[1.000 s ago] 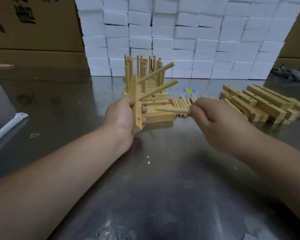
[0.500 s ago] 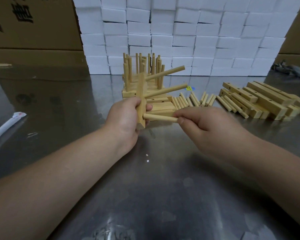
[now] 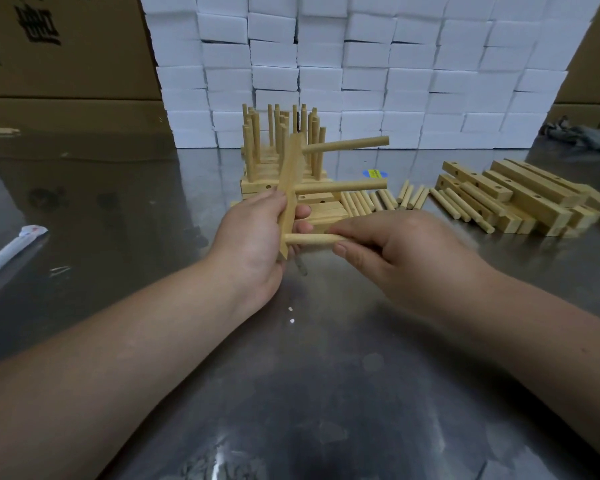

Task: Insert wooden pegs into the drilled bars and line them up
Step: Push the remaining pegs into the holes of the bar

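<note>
head view: a person is working at a shiny metal table (image 3: pixel 326 393). the left hand (image 3: pixel 253 237) is gripping one drilled bar (image 3: pixel 289 181), holding it nearly upright with fingers curled round its lower half. the right hand (image 3: pixel 399 251) is pinching a third peg (image 3: pixel 309 239) between thumb and fingers and is pressing it sideways at the bar's lowest hole. a second ago this peg was being carried over from the loose row, its tip well apart from the bar. half a second ago the tip was just meeting the hole. now its end is sitting against the bar and less of its length is showing, so it appears to be going in. this likely means the bar is nearly filled and will soon be joining the finished ones. the upper peg (image 3: pixel 347 144) and middle peg (image 3: pixel 343 186) are already sticking out to the right. counted: two hands, one held bar, three pegs in it. behind it a stack of finished bars (image 3: pixel 257 183) is standing with upright pegs, well over ten and too crowded to count exactly. loose pegs (image 3: pixel 381 199) are lying in a row on the table, around fifteen. to the right a pile of empty bars (image 3: pixel 520 197) is waiting, roughly seven, some hidden.
</note>
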